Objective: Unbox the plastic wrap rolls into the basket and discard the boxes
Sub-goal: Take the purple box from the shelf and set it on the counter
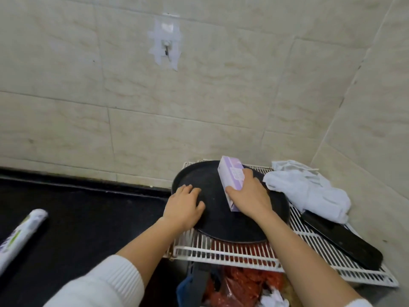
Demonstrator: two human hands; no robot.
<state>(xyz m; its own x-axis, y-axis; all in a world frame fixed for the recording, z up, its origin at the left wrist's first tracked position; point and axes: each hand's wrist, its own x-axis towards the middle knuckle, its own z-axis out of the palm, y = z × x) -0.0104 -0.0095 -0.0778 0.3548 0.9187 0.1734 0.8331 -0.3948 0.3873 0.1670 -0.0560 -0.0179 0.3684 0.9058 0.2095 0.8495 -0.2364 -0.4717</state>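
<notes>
A long purple and white plastic wrap box (pixel 230 173) lies on a round black tray (pixel 212 216). My right hand (pixel 249 194) is closed around the box's near half. Fingers spread, my left hand (pixel 183 206) rests flat on the tray's left rim and holds nothing. The tray sits on a white wire rack (pixel 243 253). An unboxed roll (pixel 18 235) with a green and purple label lies on the black counter (pixel 88 218) at the far left. No basket is in view.
White crumpled plastic bags (pixel 307 189) lie on the rack at the right, beside a long flat black object (pixel 340 240). Under the rack are red bags and clutter (pixel 243 284). Tiled walls close in behind and at the right; a hook (pixel 166 48) hangs on the back wall.
</notes>
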